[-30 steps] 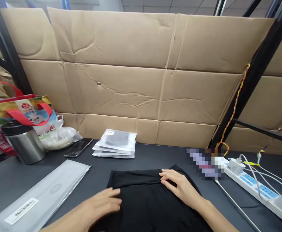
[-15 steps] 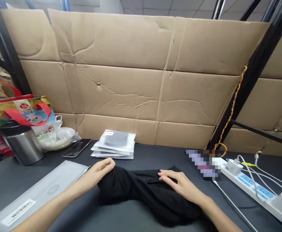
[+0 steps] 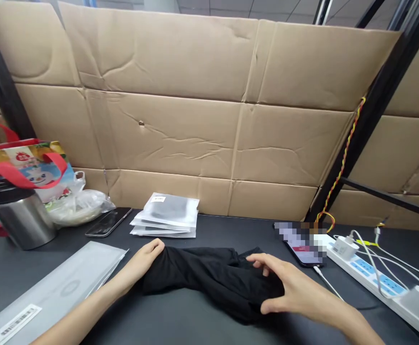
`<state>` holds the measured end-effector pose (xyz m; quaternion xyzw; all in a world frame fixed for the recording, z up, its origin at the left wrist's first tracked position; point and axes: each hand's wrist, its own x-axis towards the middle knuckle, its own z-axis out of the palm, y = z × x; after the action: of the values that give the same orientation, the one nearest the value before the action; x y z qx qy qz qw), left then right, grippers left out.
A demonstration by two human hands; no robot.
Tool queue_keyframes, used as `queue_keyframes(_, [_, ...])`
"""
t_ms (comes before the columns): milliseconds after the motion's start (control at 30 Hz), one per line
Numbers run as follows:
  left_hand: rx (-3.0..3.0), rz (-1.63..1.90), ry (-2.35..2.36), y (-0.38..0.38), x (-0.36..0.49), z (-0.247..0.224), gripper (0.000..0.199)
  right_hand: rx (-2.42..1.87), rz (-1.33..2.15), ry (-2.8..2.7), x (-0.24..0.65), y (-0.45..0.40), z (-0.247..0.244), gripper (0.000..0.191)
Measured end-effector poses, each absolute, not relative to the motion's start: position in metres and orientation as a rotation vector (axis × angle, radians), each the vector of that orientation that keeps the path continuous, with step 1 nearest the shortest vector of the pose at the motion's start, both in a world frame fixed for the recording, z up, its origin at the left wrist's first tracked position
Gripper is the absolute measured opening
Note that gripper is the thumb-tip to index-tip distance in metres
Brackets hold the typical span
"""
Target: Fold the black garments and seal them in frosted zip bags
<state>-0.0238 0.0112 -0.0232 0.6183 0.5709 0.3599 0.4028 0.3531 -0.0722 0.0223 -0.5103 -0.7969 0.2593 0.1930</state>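
Note:
A piece of black fabric [image 3: 209, 273], crumpled and partly twisted, lies across the dark table in front of me. What garment it is, if any, I cannot make out. My left hand [image 3: 151, 252] pinches its upper left corner between thumb and fingers. Over its right end hovers my right hand [image 3: 285, 282], thumb and fingers spread apart, with the fingertips close to the cloth. Whether those fingertips touch it is hard to see.
Flat frosted plastic bags [image 3: 166, 215] are stacked at the back; a long one with a barcode [image 3: 62, 282] lies left. A steel flask [image 3: 22, 218], a phone [image 3: 109, 223], another phone [image 3: 303, 247] and a power strip [image 3: 371, 275] with cables stand around. Cardboard [image 3: 180, 120] walls the back.
My right hand has loosened from the cloth and spread its fingers. The fabric's right end has drawn in and lies flatter. My left hand keeps its pinch. The view has shifted slightly.

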Motion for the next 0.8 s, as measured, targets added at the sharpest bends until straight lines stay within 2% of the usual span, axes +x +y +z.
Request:
queue_keyframes(67, [1.568,0.904,1.445,0.011,-0.024,-0.024,0.035,-1.429,0.691,-2.255,0.345,-0.075,0.022,0.062])
queue_keyframes(233, [1.608,0.899,1.457,0.009,-0.024,-0.023,0.035,-1.361,0.647,-2.361,0.341,-0.076,0.02,0.004])
queue_keyframes(400, [1.674,0.904,1.47,0.008,-0.022,-0.019,0.035,-1.268,0.708,-2.094,0.351,-0.062,0.029,0.025])
queue_keyframes(567, [1.74,0.913,1.51,0.007,-0.019,-0.016,0.037,-1.481,0.526,-1.852,0.351,-0.015,0.011,0.039])
queue_keyframes(800, [1.863,0.886,1.606,0.01,-0.024,-0.019,0.039,-1.616,0.362,-1.897,0.361,0.013,-0.031,0.02])
